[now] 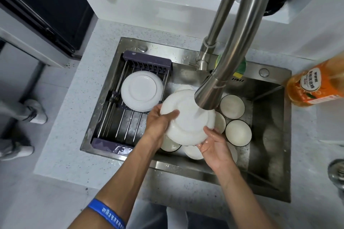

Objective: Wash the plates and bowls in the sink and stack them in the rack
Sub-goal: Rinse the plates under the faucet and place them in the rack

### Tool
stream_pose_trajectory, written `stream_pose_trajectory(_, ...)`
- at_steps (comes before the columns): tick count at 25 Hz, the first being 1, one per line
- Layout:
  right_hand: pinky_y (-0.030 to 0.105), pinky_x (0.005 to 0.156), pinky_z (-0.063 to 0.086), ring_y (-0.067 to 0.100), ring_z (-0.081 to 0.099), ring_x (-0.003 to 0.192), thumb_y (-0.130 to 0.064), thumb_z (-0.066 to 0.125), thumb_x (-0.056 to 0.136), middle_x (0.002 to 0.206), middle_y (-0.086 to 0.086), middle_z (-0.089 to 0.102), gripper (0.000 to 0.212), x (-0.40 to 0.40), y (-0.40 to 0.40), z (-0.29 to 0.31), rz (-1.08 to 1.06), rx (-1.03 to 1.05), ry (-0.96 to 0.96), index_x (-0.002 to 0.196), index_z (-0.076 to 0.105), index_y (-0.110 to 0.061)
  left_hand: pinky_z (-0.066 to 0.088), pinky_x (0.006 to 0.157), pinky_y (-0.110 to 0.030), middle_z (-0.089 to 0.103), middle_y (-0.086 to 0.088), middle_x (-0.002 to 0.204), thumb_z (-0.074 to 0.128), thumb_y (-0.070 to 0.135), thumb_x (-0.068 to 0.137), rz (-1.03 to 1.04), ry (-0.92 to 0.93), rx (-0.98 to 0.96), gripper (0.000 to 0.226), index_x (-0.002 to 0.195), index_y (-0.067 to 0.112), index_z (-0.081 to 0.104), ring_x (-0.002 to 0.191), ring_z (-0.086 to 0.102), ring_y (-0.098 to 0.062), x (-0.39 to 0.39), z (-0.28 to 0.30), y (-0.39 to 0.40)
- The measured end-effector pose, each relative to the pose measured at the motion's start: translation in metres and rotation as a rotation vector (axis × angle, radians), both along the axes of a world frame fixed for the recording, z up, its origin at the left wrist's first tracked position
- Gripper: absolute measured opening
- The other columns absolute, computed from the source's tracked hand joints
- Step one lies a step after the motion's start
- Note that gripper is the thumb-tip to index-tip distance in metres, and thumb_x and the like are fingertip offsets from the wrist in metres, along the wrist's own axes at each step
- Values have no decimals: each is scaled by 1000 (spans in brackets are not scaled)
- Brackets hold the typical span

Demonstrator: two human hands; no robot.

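A white plate [186,124] is held bottom-up over the steel sink [270,135], with water from the faucet head [208,96] running onto it. My left hand [159,122] grips its left rim, thumb on top. My right hand [212,143] holds its lower right rim from beneath. Several white bowls with dark rims sit in the sink below and to the right, such as one bowl [232,106] and another bowl [238,132]. In the rack [119,128] over the sink's left half lies a white plate [142,91], upside down.
An orange dish soap bottle [314,85] lies at the sink's right rim. A green and yellow sponge [241,67] sits behind the faucet. Jars and bottles line the white shelf [141,5] at the back. Someone's shoes [35,111] stand on the floor to the left.
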State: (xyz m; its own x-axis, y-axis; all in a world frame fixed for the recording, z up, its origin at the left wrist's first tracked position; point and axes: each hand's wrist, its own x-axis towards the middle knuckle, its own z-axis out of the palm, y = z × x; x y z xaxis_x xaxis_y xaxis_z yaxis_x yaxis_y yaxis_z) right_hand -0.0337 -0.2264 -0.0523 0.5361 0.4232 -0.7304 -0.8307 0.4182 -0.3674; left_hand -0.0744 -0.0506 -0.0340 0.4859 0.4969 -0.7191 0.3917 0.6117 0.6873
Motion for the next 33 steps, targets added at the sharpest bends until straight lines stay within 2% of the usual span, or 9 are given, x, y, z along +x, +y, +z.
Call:
stream_pose_trajectory(4, 35, 75, 50, 18, 59, 79, -8, 53, 88, 82, 0, 65, 14, -5, 35, -1, 171, -263, 93, 84, 61, -19, 58, 81, -43, 74, -11, 101, 88, 5, 63, -64, -64, 156, 48, 102, 13, 60, 88, 70, -23, -22, 21, 12)
stream_pose_trajectory(7, 38, 86, 50, 18, 61, 97, -18, 58, 93, 98, -3, 67, 11, -14, 57, 5, 423, -468, -109, 100, 63, -24, 51, 64, -26, 69, 2, 78, 84, 11, 73, -409, -95, 552, 31, 88, 18, 58, 70, 61, -8, -48, 36, 17)
stream_pose_trajectory(10, 36, 87, 53, 13, 64, 108, -8, 64, 86, 117, -6, 68, 48, -18, 63, 10, 366, -517, -431, 126, 56, -34, 38, 54, -15, 56, 13, 65, 82, 17, 77, -716, -96, 920, 30, 79, 25, 53, 61, 49, 2, -70, 50, 26)
stream_pose_trajectory(12, 36, 90, 50, 9, 62, 111, -14, 70, 87, 124, -11, 65, 61, -18, 61, 13, 369, -471, -428, 137, 46, -39, 45, 58, -15, 64, 15, 72, 83, 7, 76, -549, -119, 723, 29, 82, 24, 59, 65, 56, 3, -76, 57, 34)
stream_pose_trajectory(15, 38, 87, 53, 13, 62, 111, -25, 71, 89, 126, -9, 62, 60, -22, 72, 19, 498, -431, -347, 140, 42, -35, 57, 75, -32, 75, 1, 92, 82, 1, 74, -1, -75, 343, 35, 103, 11, 65, 85, 69, -15, -82, 48, 50)
stream_pose_trajectory(20, 39, 91, 53, 14, 63, 101, -27, 68, 82, 113, -5, 65, 41, -21, 143, 21, 670, -677, -684, 120, 54, -35, 57, 89, -50, 70, -18, 118, 74, 2, 80, 523, -77, -111, 51, 127, 3, 57, 109, 67, -33, -92, 13, 78)
stream_pose_trajectory(27, 35, 94, 49, 20, 60, 107, -24, 70, 85, 132, -2, 59, 48, 54, 209, 4, 951, -835, -812, 131, 54, -22, 59, 83, -50, 69, -19, 121, 68, 12, 86, 619, -129, -420, 45, 129, 5, 58, 111, 66, -35, -53, -16, 96)
stream_pose_trajectory(31, 27, 82, 40, 18, 54, 107, -21, 60, 94, 130, 0, 57, 41, 65, 223, -13, 844, -885, -896, 134, 51, -24, 60, 70, -38, 67, -11, 118, 70, 13, 87, 485, 19, -229, 45, 129, 13, 53, 101, 66, -26, -24, -31, 107)
stream_pose_trajectory(33, 28, 82, 40, 20, 54, 109, -22, 56, 96, 130, 2, 57, 41, 70, 227, -16, 813, -887, -939, 136, 49, -23, 59, 84, -39, 66, -5, 119, 71, 18, 88, 358, 123, -68, 46, 130, 19, 51, 103, 64, -21, -17, -36, 111)
